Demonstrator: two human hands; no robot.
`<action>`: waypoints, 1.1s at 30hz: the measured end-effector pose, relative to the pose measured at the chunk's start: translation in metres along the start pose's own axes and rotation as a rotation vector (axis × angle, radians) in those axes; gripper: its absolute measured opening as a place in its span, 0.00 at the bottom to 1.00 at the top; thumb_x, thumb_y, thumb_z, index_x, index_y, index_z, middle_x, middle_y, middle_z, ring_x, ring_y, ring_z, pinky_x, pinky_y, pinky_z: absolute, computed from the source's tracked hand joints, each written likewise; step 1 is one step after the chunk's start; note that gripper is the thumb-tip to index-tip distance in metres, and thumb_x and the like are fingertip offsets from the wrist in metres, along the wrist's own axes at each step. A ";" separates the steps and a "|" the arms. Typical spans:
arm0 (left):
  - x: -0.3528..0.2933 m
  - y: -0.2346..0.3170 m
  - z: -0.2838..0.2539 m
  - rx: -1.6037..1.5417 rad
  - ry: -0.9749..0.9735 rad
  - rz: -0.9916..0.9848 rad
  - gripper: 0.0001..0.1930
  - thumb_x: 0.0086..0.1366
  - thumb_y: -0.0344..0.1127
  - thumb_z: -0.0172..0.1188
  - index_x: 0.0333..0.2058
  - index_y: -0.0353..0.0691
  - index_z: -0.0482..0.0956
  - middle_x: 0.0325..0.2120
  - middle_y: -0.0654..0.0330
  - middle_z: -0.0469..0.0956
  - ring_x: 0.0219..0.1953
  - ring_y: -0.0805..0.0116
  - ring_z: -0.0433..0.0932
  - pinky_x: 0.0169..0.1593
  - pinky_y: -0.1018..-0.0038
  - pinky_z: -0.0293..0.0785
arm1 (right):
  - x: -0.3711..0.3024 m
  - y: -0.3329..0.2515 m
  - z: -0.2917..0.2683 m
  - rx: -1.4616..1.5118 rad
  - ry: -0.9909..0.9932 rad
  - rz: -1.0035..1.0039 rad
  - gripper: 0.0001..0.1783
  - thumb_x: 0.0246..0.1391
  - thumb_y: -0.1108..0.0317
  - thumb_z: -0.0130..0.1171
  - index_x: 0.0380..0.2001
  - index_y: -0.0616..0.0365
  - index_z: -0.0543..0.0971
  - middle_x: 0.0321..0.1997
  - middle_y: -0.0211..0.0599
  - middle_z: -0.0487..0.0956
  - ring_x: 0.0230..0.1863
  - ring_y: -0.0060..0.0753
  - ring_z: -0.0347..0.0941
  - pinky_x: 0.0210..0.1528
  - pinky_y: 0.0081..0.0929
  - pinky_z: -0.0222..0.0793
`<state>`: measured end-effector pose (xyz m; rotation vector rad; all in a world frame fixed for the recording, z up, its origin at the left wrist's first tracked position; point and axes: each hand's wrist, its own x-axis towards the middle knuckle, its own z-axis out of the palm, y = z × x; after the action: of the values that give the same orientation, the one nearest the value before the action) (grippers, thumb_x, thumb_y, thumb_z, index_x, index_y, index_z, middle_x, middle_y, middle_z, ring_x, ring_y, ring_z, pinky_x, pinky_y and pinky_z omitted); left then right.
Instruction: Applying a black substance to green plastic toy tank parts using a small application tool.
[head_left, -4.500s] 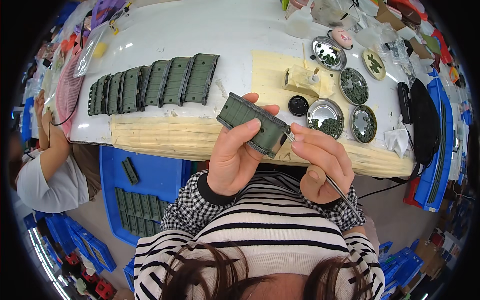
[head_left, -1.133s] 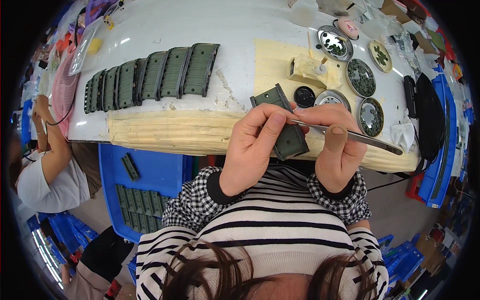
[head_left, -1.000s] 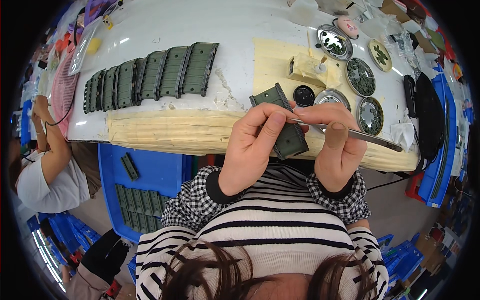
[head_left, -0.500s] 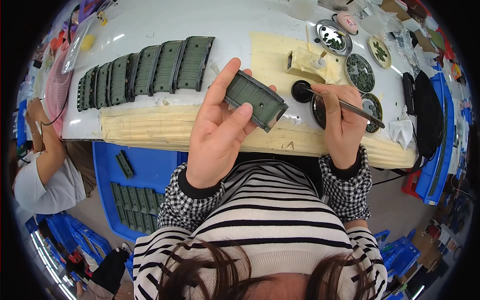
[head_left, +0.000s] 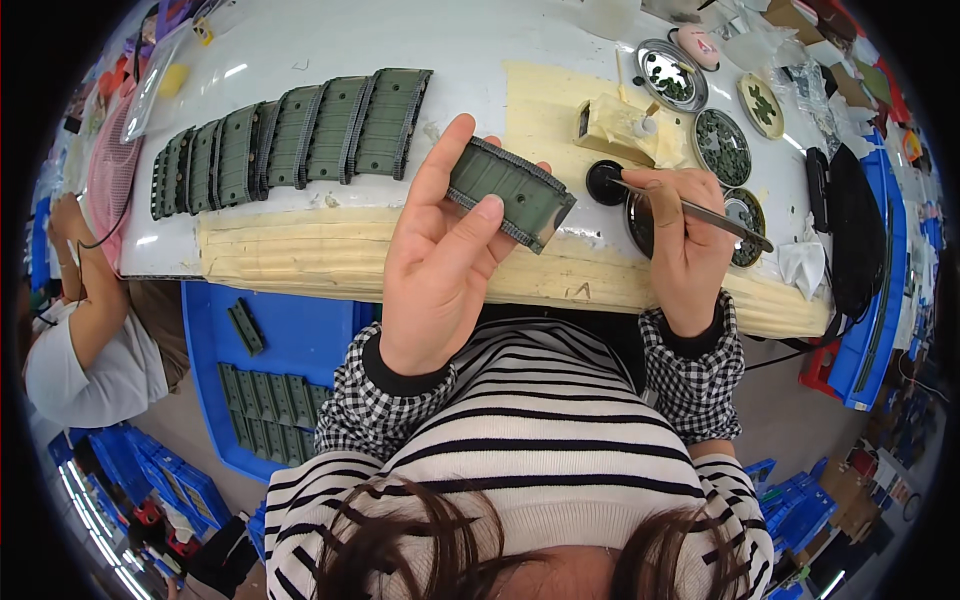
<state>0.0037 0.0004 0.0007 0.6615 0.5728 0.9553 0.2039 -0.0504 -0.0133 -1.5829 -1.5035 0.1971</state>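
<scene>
My left hand [head_left: 435,265] is closed around a green ridged panel [head_left: 517,200] with dark toothed long edges, thumb across its face and fingers behind. One corner of the panel shows a brownish patch. In my right hand [head_left: 688,250] is a pair of metal tweezers [head_left: 735,228], pinched between thumb and fingers. The tweezer tips point left, reaching the small black round dish [head_left: 605,183] on the table. Whether the tips hold anything is too small to tell. Behind the right hand, a dark round dish [head_left: 638,222] is partly hidden.
Similar green panels [head_left: 335,130] stand in a row at the left. Several round dishes of small dark green pieces, including a metal one [head_left: 695,140], lie at the right, near a paper-wrapped block [head_left: 600,135]. A blue bin [head_left: 210,400] holds more panels. Another person's arm [head_left: 95,310] is at far left.
The panel in my left hand has tilted and shifted slightly up and left. My right hand and the tweezers stay almost still at the black dish.
</scene>
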 end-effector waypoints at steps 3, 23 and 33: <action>0.001 0.001 0.000 -0.019 0.019 0.003 0.27 0.69 0.24 0.41 0.66 0.37 0.50 0.59 0.51 0.61 0.61 0.48 0.65 0.59 0.62 0.71 | -0.001 0.000 -0.003 0.113 0.015 0.055 0.07 0.57 0.74 0.56 0.34 0.61 0.82 0.30 0.32 0.80 0.34 0.30 0.66 0.38 0.24 0.64; 0.000 0.006 0.002 -0.073 0.009 -0.036 0.26 0.70 0.24 0.40 0.66 0.36 0.50 0.58 0.50 0.63 0.61 0.48 0.65 0.59 0.62 0.70 | 0.001 -0.021 -0.016 0.112 -0.017 -0.103 0.11 0.60 0.69 0.52 0.33 0.62 0.82 0.31 0.36 0.80 0.36 0.36 0.69 0.42 0.30 0.66; -0.001 0.005 0.007 -0.112 -0.007 -0.086 0.26 0.70 0.27 0.40 0.66 0.36 0.51 0.58 0.49 0.64 0.61 0.54 0.66 0.61 0.62 0.66 | -0.013 -0.049 -0.004 0.386 -0.160 -0.185 0.10 0.55 0.78 0.52 0.40 0.67 0.79 0.41 0.49 0.79 0.47 0.45 0.77 0.48 0.32 0.74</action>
<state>0.0059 -0.0003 0.0092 0.5362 0.5335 0.8979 0.1682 -0.0714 0.0166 -1.1370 -1.6115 0.4867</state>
